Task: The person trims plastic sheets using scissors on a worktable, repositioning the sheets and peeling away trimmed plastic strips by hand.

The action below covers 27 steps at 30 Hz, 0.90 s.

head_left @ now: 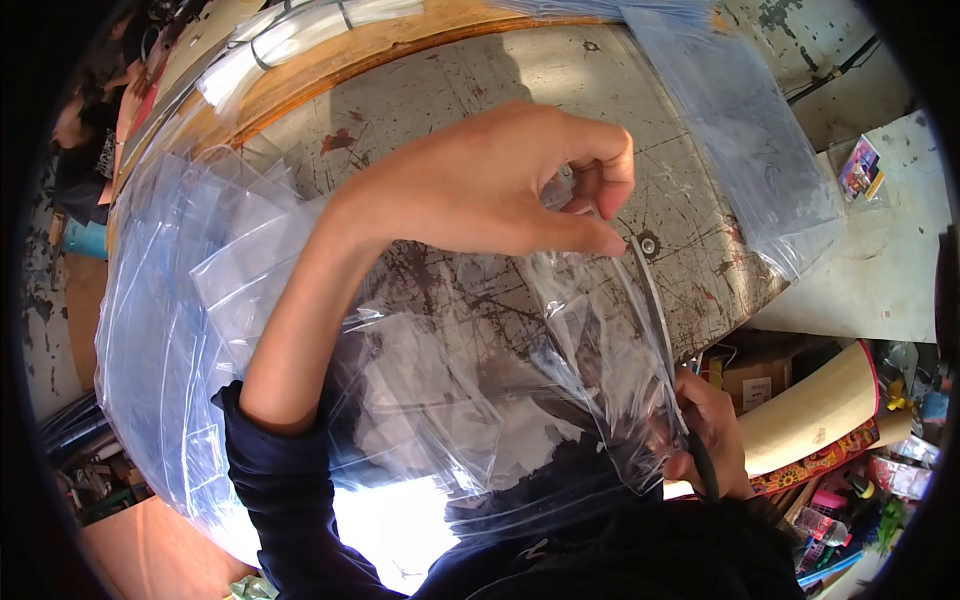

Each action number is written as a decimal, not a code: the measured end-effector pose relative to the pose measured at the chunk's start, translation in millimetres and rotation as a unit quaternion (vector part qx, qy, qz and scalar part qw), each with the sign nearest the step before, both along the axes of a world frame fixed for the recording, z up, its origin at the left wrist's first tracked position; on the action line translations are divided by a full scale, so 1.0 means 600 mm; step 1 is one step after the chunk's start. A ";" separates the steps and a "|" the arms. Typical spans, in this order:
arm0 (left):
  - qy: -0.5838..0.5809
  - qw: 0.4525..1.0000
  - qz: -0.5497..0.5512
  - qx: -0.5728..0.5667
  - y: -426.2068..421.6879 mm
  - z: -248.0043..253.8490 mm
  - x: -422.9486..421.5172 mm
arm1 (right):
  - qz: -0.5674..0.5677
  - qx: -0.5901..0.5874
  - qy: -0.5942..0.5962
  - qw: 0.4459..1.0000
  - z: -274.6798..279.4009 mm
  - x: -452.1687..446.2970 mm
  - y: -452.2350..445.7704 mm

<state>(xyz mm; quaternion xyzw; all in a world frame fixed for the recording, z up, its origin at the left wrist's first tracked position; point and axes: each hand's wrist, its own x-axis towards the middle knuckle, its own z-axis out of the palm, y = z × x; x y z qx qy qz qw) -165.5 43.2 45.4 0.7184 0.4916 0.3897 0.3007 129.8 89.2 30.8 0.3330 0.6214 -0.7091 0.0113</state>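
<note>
My left hand reaches over the worn tabletop, fingers curled and thumb toward them, pinching the upper end of a clear plastic bag. The bag hangs crumpled toward my body. At the lower right, my right hand is closed around a pair of scissors, with a dark handle and a long, thin grey blade. The blade lies along the bag's right edge and its tip is near my left thumb. Part of my right hand is hidden behind the plastic. More crumpled clear plastic lies below my left wrist.
A large heap of clear plastic sheets covers the left side. Flat bluish plastic hangs over the table's right edge. White bundled strips lie at the back. A rolled mat and clutter stand at right. Another person is at far left.
</note>
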 end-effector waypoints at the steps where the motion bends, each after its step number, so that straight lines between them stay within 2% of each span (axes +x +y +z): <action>1: -0.002 1.000 -0.002 0.000 -0.001 0.002 0.002 | 0.000 0.000 0.000 1.000 0.001 -0.001 0.000; 13: 0.001 1.000 -0.007 0.000 0.000 0.001 0.004 | -0.008 -0.023 0.012 1.000 0.003 -0.007 -0.002; 27: -0.007 1.000 -0.005 -0.008 0.000 0.000 0.002 | 0.014 0.015 0.016 1.000 -0.002 0.001 0.005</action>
